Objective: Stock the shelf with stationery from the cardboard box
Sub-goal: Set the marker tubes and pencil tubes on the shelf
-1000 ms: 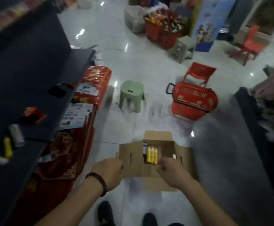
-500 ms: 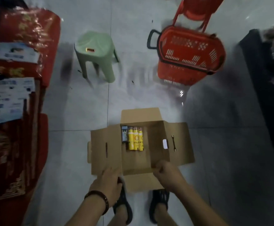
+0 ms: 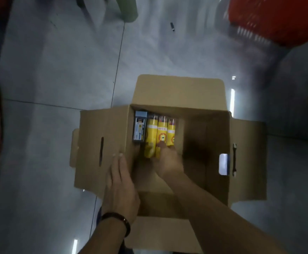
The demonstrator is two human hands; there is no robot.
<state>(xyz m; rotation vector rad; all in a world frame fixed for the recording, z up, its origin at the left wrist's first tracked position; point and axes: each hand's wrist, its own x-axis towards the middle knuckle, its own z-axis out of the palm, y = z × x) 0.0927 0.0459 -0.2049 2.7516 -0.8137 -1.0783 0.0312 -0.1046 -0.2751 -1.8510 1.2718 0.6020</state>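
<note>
**A:** So what changed in that last half second?

**B:** Both hands had been at the near edge of the cardboard box (image 3: 217, 143). Then the right hand (image 3: 168, 160) went down inside it, onto the near ends of the yellow tubes (image 3: 161, 131) in its far left corner.

**A:** Had it gripped one?

**B:** Too blurred to tell. The left hand (image 3: 120, 189) lay flat, fingers straight, on the box's left flap.

**A:** And the stocking?

**B:** A pick was probably just starting. No tube had been lifted clear of the box yet.

Glossy grey tiled floor (image 3: 58, 70), green stool (image 3: 127, 10), perhaps a red basket (image 3: 277, 19)
</note>
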